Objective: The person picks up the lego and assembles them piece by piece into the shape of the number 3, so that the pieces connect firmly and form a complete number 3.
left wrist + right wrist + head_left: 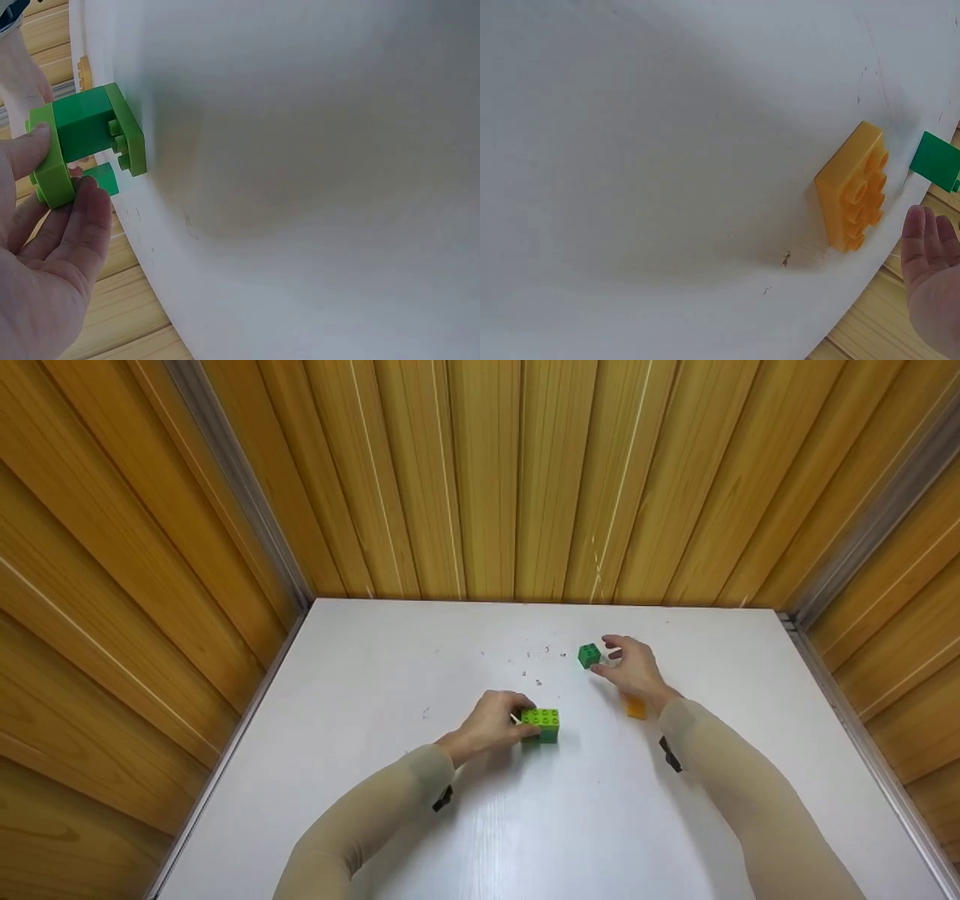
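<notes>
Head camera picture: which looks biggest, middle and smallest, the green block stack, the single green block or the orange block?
1. Green block stack, held by the left hand.
2. Single green block, by the right hand.
3. Orange block, though the right wrist partly hides it, so its rank is unsure.

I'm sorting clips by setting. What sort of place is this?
Probably a small indoor recording booth: a plain white table fills a corner of wood-panelled walls, with only toy building bricks on it.
</notes>
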Motion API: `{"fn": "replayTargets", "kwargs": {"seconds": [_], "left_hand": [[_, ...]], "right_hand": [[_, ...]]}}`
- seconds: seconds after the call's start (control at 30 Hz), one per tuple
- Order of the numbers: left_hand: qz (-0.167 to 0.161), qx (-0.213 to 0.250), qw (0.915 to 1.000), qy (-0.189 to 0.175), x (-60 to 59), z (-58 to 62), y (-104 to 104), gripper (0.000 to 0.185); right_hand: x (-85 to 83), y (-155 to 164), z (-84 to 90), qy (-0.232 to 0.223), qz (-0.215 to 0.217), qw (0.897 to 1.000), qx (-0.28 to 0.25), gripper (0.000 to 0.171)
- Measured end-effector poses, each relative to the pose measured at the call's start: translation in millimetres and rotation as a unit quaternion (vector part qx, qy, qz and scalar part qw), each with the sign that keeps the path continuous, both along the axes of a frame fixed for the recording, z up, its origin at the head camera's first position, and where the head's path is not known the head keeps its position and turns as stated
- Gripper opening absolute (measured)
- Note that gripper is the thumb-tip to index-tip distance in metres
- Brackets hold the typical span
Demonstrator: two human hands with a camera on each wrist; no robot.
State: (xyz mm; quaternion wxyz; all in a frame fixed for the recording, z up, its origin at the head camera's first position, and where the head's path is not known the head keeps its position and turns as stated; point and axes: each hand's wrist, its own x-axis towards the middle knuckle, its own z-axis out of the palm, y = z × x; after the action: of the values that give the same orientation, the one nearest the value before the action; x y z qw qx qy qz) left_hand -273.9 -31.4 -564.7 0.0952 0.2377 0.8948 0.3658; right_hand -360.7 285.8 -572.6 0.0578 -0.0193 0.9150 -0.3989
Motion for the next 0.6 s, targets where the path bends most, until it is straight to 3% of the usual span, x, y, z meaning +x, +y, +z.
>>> {"fn": "replayTargets", "kwargs": {"seconds": [0.2,0.4,0.6], "left_hand": [[-0.005,-0.001,1.0,-0.001,-0.5,1.6,-1,0.033],[-0.007,0.005,0.9999,0.006,-2.6,1.3,0,0.031],[-0.011,0.004,0.9999,0.005,-2.6,2.3,-1,0.032]], "right_hand": [[-8.9,-5,-0.1,-0.013,0.001,1.0,-0.003,0.077],[-14.6,-9,-1.7,-0.018,0.037,0.999,0.025,0.084],[-15.1,-14,-4.6,-0.022,0.034,0.998,0.039,0.079]]}}
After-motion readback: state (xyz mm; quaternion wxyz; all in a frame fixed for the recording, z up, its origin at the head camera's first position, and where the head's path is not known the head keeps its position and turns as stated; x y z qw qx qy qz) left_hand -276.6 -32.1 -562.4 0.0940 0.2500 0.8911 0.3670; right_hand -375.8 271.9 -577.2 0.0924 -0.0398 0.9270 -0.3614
